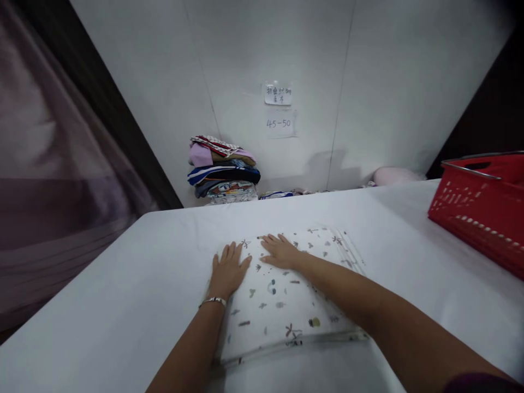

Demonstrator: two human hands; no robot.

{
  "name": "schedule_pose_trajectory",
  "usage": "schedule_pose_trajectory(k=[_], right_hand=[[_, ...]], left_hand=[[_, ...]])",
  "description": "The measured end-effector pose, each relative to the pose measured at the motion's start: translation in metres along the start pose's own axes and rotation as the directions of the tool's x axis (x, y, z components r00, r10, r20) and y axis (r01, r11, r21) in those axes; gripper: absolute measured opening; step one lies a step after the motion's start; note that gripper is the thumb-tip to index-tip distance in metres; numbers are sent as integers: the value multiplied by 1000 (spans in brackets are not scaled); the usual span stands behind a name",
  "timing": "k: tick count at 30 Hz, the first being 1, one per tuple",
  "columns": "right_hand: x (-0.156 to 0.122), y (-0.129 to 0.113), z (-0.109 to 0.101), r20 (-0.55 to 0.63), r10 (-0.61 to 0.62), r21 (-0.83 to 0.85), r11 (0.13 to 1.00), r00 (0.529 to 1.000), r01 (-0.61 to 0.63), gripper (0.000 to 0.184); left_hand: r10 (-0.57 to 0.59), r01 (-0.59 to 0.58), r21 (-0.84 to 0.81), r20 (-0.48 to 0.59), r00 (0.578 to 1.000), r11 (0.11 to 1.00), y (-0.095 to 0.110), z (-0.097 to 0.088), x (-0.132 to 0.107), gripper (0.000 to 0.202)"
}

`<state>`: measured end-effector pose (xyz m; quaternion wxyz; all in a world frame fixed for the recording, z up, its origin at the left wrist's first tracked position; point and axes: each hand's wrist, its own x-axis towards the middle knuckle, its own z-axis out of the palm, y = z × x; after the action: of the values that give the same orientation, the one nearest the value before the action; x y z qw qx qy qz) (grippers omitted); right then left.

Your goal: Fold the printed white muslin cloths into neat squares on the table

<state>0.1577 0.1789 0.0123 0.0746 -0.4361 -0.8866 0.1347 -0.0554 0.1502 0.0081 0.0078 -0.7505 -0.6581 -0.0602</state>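
A white folded cloth with small coloured prints [282,297] lies flat on the white table [123,305], inside what looks like a clear plastic bag. My left hand [227,270] rests flat on its left far edge, fingers stretched out, a silver bracelet on the wrist. My right hand [280,252] lies flat on the cloth's far part, fingers spread, the forearm crossing over the cloth.
A red plastic basket [478,210] stands at the table's right edge. A stack of folded clothes [223,169] sits against the white wall beyond the table, below two paper notes [278,109]. A pale pink bundle [397,176] lies at the back right. A dark curtain hangs at left.
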Motion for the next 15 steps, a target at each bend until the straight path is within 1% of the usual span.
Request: schedule_pose_trajectory(k=[2,3,5,7,9,10,12,15], right_hand=[[-20,7,-7,-17,32,-1,1000,999,-32,72],[-33,14,-10,-40,68,-16,997,997,-69,73],[-62,33,-17,-97,176,-70,981,980,-183,73],[-90,58,-23,-138,320,-126,933,937,-337,74],[-111,83,-26,-142,439,-156,875,887,-458,75],[-117,93,-28,-136,472,-163,857,871,-490,75],[-122,108,-29,-120,485,-164,851,866,-499,73],[-118,112,-33,-103,477,-135,863,873,-487,70]], left_hand=[[4,-4,-7,0,1000,1000,0,0,1,62],[7,-7,-9,-5,1000,1000,-1,0,2,63],[13,-13,-17,-13,1000,1000,-1,1,3,63],[14,-15,-28,-14,1000,1000,-2,1,4,63],[19,-19,-32,-17,1000,999,-2,1,5,63],[21,-21,-35,-15,1000,999,-2,1,5,63],[19,-20,-42,-5,1000,999,-2,0,5,62],[3,-2,-55,26,1000,998,1,-4,4,63]])
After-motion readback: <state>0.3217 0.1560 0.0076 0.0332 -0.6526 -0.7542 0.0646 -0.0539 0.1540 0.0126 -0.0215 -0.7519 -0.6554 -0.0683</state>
